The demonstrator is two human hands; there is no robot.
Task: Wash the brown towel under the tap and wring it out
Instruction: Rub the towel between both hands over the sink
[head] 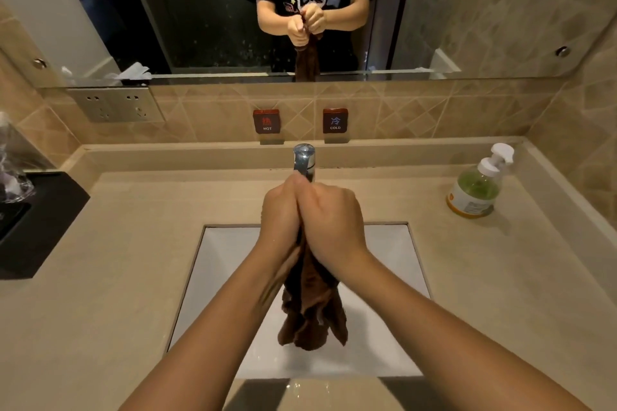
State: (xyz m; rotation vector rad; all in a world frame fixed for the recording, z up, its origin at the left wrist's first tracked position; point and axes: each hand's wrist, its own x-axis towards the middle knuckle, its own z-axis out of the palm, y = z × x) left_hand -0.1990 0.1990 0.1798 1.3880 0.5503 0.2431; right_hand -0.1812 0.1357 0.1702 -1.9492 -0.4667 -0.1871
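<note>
The brown towel [312, 307] hangs bunched and wet over the white sink [397, 280]. My left hand [279, 210] and my right hand [332, 215] grip its upper end side by side, fingers curled round the cloth, just in front of the chrome tap [304, 158]. The towel's lower folds dangle above the basin floor. The hands hide the tap's spout, so I cannot tell whether water runs. The mirror above shows both fists closed on the towel.
A green soap pump bottle [477, 187] stands on the beige counter [133, 243] at the right. A black tray [36, 223] with a clear glass sits at the left edge. HOT and COLD plaques [267, 121] and a socket panel [117, 103] are on the back wall.
</note>
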